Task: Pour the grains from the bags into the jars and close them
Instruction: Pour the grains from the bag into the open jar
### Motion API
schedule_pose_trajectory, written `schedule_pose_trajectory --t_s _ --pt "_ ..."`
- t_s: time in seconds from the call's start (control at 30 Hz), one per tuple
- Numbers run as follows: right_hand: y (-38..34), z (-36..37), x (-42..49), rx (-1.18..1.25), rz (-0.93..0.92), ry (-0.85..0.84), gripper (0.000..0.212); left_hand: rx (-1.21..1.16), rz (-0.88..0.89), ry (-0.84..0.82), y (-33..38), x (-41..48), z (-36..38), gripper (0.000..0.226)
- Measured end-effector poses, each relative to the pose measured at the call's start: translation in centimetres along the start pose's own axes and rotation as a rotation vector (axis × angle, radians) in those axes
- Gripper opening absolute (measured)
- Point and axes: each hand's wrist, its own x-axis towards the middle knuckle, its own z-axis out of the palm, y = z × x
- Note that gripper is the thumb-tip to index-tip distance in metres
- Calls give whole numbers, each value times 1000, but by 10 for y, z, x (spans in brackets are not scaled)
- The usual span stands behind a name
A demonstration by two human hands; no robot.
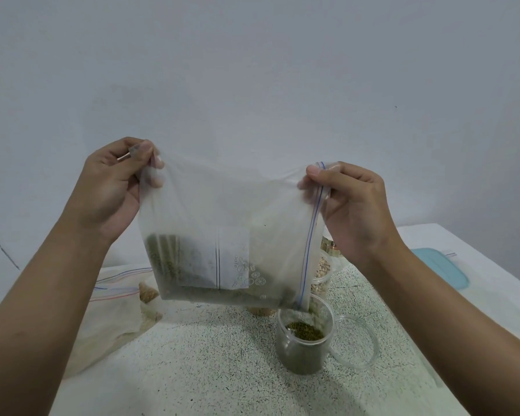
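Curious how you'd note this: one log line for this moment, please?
left hand: pinches bag corner | right hand: pinches zip edge | bag: low corner over open jar | jar: part-filled, green grains

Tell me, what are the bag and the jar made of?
The bag looks like thin, soft plastic, cloudy-clear; it wrinkles and sags. The jar is clear and stiff, so plastic or glass, hard to say which; the green grains show through its wall.

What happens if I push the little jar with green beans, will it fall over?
The jar probably stays upright: the green grains fill it most of the way, so it should feel heavy. It is open on top, so a hard shove might spill some.
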Motion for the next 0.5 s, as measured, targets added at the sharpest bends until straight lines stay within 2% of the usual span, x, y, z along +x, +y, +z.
schedule_pose_trajectory --t_s 0.5 --pt "0 -6 1 21 3 44 10 -4 17 -5 3 -2 3 31"
